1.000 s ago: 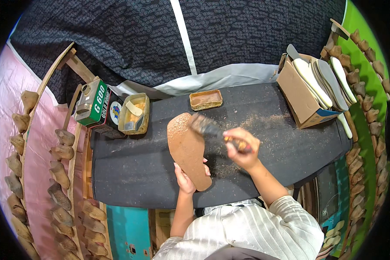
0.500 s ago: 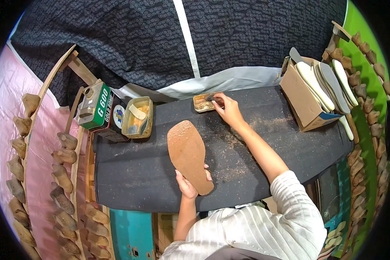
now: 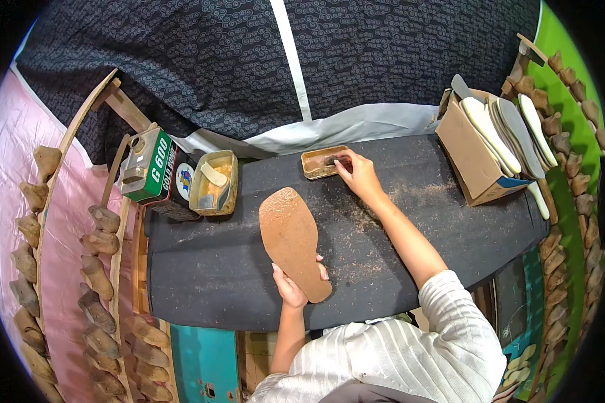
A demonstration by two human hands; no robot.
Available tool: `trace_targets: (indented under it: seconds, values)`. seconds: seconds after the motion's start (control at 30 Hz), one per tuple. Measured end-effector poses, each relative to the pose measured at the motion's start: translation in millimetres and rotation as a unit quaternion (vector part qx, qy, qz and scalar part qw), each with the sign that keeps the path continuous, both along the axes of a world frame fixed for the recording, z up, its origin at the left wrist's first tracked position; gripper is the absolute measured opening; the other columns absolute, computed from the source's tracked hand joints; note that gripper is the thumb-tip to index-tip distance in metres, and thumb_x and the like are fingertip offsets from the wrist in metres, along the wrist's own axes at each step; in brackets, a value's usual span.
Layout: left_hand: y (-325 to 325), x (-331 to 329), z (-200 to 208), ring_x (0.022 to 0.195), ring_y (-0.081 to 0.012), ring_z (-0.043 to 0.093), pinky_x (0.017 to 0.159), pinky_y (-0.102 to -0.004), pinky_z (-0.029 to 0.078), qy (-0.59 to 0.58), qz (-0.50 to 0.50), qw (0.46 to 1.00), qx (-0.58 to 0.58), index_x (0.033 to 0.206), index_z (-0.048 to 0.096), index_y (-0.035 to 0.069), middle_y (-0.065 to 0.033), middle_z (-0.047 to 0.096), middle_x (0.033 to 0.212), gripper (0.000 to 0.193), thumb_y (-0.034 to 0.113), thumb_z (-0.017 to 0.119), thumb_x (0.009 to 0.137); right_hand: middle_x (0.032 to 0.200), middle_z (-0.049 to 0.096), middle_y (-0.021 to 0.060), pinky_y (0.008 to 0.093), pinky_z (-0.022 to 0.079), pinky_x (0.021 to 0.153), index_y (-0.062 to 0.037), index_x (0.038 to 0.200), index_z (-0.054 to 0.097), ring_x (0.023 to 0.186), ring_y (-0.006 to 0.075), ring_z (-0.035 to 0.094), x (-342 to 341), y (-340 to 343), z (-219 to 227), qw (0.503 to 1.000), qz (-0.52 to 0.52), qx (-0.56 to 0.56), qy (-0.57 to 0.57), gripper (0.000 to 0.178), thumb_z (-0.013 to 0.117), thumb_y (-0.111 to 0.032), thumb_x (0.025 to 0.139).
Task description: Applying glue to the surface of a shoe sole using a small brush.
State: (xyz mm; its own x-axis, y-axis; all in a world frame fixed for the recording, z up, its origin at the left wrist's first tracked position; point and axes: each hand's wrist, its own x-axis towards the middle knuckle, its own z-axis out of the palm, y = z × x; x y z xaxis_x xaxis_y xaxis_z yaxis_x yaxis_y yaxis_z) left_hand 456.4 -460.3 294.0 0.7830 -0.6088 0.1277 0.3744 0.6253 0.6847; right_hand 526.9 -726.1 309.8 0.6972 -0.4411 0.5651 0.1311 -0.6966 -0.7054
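Observation:
My left hand [image 3: 288, 287] grips the narrow heel end of a brown shoe sole [image 3: 288, 232], thumb on the near face and fingertips showing round its right edge. The sole tilts up with its broad toe end away from me; a wet, glossy patch covers that end. My right hand [image 3: 357, 173] reaches to a small shallow rectangular tin [image 3: 314, 166] with brownish contents at the back of the table. Its fingers are pinched on a small dark piece [image 3: 332, 160] dipped inside the tin; its exact kind is too small to tell.
On the left stand a green, white and black metal can [image 3: 156, 168] and a plastic tub [image 3: 227, 201] holding scrapers. A cardboard box [image 3: 476, 156] of white and grey insoles is at the back right. Wooden shoe lasts [image 3: 95, 274] hang on racks both sides. Crumbs dot the dark table [image 3: 215, 269].
My right hand has shifted slightly right and nearer me, sliding the dark piece along the tin. The tin has moved very slightly. The sole stays nearly still in my left hand.

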Motion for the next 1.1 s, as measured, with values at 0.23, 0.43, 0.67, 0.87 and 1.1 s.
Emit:
trace_targets:
  seconds: [0.23,0.43,0.67,0.87,1.1]
  values:
    - [-2.7,0.4,4.4,0.060,-0.0290,0.057,0.055,-0.0395,0.048,0.002,0.018,1.000,0.016,0.119,0.041,0.000,-0.0186,0.053,0.095,0.072,0.059,0.011,0.090,0.086,0.066,0.0102,0.0259,0.051,0.069,-0.0007,0.098,0.059,0.079,0.0136,0.065,-29.4,13.9,34.8,0.997,-0.023,0.032,-0.061,0.017,0.062,-0.004,0.081]
    - [-4.9,4.8,8.8,0.060,-0.0267,0.057,0.057,-0.0380,0.048,0.000,0.027,0.998,0.048,0.120,0.041,-0.001,-0.0177,0.056,0.094,0.071,0.056,0.010,0.092,0.095,0.065,0.0097,0.0281,0.051,0.072,-0.0028,0.098,0.062,0.082,0.0186,0.065,-82.5,60.2,76.2,0.976,0.100,0.144,-0.129,0.021,0.064,-0.006,0.077]
    - [-21.5,-3.0,31.2,0.086,-0.0252,0.059,0.076,-0.0372,0.048,0.115,0.148,0.980,0.066,0.125,0.039,0.004,-0.0140,0.056,0.108,0.071,0.059,0.012,0.091,0.091,0.064,0.0127,0.0313,0.051,0.071,-0.0014,0.098,0.062,0.079,0.0248,0.063,-128.1,93.8,86.8,0.946,0.293,0.001,-0.138,0.028,0.070,-0.003,0.071]
    - [-7.3,10.7,8.4,0.113,-0.0228,0.047,0.099,-0.0360,0.034,-0.001,0.050,0.999,0.023,0.133,0.036,0.008,-0.0098,0.050,0.123,0.074,0.064,0.016,0.089,0.079,0.064,0.0119,0.0336,0.052,0.065,0.0029,0.090,0.062,0.069,0.0262,0.062,-141.6,93.7,81.2,0.935,0.314,-0.050,-0.156,0.029,0.068,-0.001,0.062]
    - [-21.6,-1.2,32.5,0.093,-0.0269,0.057,0.082,-0.0355,0.046,0.152,-0.041,0.948,-0.278,0.131,0.034,0.005,-0.0163,0.055,0.111,0.083,0.069,0.006,0.085,0.086,0.065,0.0121,0.0346,0.052,0.069,0.0023,0.094,0.062,0.074,0.0268,0.063,-136.0,99.2,88.2,0.939,0.287,-0.044,-0.185,0.031,0.070,-0.002,0.065]
